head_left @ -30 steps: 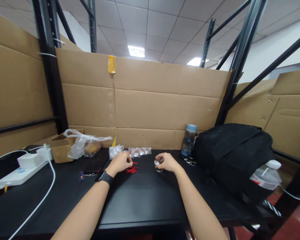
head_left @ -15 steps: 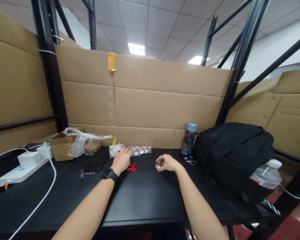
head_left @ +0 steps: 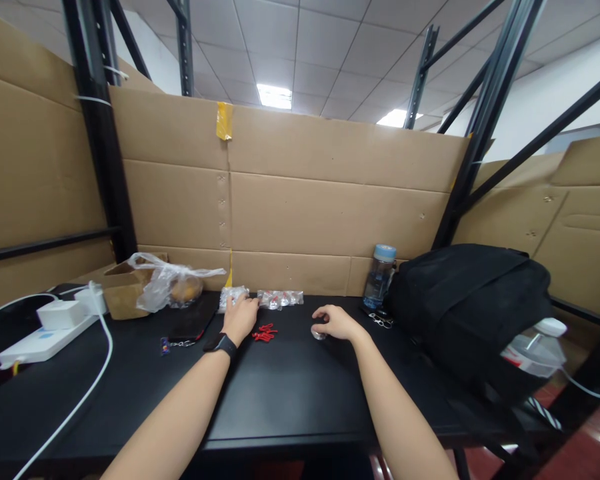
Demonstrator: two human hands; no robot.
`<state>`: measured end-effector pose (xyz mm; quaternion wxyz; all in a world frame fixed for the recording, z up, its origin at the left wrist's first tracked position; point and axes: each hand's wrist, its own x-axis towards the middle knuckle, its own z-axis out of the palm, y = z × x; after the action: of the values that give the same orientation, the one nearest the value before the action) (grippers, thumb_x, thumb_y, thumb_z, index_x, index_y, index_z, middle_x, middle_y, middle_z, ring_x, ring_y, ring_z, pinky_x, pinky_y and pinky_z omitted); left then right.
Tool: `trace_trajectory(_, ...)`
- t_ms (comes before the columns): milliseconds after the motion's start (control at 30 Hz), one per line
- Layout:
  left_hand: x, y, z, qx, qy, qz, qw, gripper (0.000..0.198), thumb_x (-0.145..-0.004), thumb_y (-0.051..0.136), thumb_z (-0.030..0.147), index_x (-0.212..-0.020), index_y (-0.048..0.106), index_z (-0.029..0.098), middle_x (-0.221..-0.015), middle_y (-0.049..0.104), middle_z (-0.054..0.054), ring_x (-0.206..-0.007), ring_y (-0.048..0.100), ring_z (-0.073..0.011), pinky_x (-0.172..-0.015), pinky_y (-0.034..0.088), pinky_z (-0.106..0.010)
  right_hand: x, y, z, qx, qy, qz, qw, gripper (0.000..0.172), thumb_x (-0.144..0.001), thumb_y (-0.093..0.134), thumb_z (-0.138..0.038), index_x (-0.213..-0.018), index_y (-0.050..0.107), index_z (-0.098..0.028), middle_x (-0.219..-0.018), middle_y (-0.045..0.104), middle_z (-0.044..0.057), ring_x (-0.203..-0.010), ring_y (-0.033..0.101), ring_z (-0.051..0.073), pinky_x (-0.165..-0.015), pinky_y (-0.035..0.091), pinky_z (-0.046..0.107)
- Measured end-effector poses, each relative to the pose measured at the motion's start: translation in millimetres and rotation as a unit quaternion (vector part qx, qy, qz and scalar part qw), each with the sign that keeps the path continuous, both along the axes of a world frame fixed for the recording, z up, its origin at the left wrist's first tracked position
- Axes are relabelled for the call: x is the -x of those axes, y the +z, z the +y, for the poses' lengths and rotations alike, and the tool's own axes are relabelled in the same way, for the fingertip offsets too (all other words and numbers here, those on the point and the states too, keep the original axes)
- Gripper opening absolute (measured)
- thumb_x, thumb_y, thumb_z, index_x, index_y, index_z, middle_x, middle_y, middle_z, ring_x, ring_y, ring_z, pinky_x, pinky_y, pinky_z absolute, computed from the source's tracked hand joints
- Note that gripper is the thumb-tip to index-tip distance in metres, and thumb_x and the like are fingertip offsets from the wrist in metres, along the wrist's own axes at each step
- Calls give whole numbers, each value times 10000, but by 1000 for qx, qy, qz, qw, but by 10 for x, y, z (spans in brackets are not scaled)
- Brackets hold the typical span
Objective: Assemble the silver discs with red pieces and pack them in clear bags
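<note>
My left hand (head_left: 241, 319), with a dark watch (head_left: 223, 344) on its wrist, reaches over a clear plastic packet (head_left: 231, 293). Its fingers are extended and their tips touch or hover at the packet's near edge; I cannot tell which. Just right of it lies a row of small clear packets (head_left: 281, 299) with bits of red. Red cords (head_left: 265, 333) rest in a small heap on the table, right of the left wrist. My right hand (head_left: 339, 324) has thumb and forefinger apart, close above a small round shiny piece (head_left: 318, 334) on the tabletop.
Leftward are a dark flat case (head_left: 195, 325), a plastic bag (head_left: 180, 285) with round items, a cardboard box (head_left: 125, 293) and a white power strip (head_left: 50, 340) with cables. Rightward stand a water bottle (head_left: 379, 279) and a black backpack (head_left: 473, 313). Cardboard (head_left: 300, 213) walls the back.
My right fingers have parted, and the round piece now lies flatter on the table. My left hand has shifted slightly left, uncovering more of the packet row.
</note>
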<state>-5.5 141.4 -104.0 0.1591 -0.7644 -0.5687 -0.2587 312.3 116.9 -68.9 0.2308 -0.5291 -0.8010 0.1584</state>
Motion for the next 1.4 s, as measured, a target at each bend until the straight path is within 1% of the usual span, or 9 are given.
trace_trajectory(200,-20,93,-6,-59,-8,-95,994,242,-952,500,194,-1008,733,221,-1062,727,-133,-1195,549,-321,-1043,262,-559,112,-24,18,-101,20,70,992,226,-776,760,-232,-1000,755,-207,-1023,696,65,-913,639,208,-815,500,308)
trace_trajectory(433,-372,260,-227,-41,-195,-118,973,250,-1007,472,273,-1094,705,250,-1087,733,-62,-1024,648,-242,-917,439,-388,453,-120,0,-30,44,267,962,366,-818,723,-346,-1149,671,-197,-1026,669,59,-726,643,144,-668,523,260)
trace_trajectory(600,-526,264,-306,-22,-273,-177,945,249,-1002,484,252,-1197,638,236,-1151,720,-53,-1028,677,-221,-909,492,-338,443,-143,5,-9,113,263,958,584,-646,822,-203,-1202,645,-197,-1008,669,42,-752,620,134,-658,498,230)
trace_trajectory(667,-541,265,-330,-8,-297,-194,935,217,-992,495,237,-1141,652,235,-1097,730,-43,-986,687,-205,-878,504,-310,425,-142,7,20,134,257,957,536,-639,849,-256,-1142,680,-181,-980,688,46,-730,616,134,-633,487,225)
trace_trajectory(800,-557,272,-373,20,-309,-211,927,169,-964,520,198,-970,685,231,-972,741,-18,-898,691,-183,-842,500,-286,451,-121,-18,67,142,262,952,313,-785,753,-413,-952,739,-149,-777,703,40,-614,603,136,-561,462,227)
trace_trajectory(967,-585,278,-408,77,-307,-283,905,141,-949,561,255,-1042,665,233,-929,750,-13,-859,704,-183,-811,513,-287,468,-69,-69,57,121,237,962,289,-797,734,-436,-845,754,-152,-655,681,29,-556,592,137,-512,428,217)
trace_trajectory(1067,-568,277,-412,126,-320,-313,885,271,-915,622,334,-1164,615,227,-955,744,-29,-854,705,-189,-766,525,-284,438,-29,-90,74,102,250,960,330,-801,712,-475,-835,747,-149,-616,650,18,-466,529,113,-436,379,202)
trace_trajectory(1200,-505,237,-397,196,-369,-277,865,577,-798,749,321,-1318,518,229,-904,739,-20,-810,703,-187,-790,532,-301,402,20,-103,92,92,294,947,359,-754,737,-501,-810,723,-147,-611,637,16,-450,518,109,-418,378,201)
trace_trajectory(1400,-524,204,-422,265,-402,-312,819,624,-818,711,302,-1375,448,204,-906,742,-45,-791,715,-184,-784,546,-310,376,78,-93,50,89,350,931,371,-741,765,-512,-781,685,-152,-671,652,18,-565,564,128,-548,453,232)
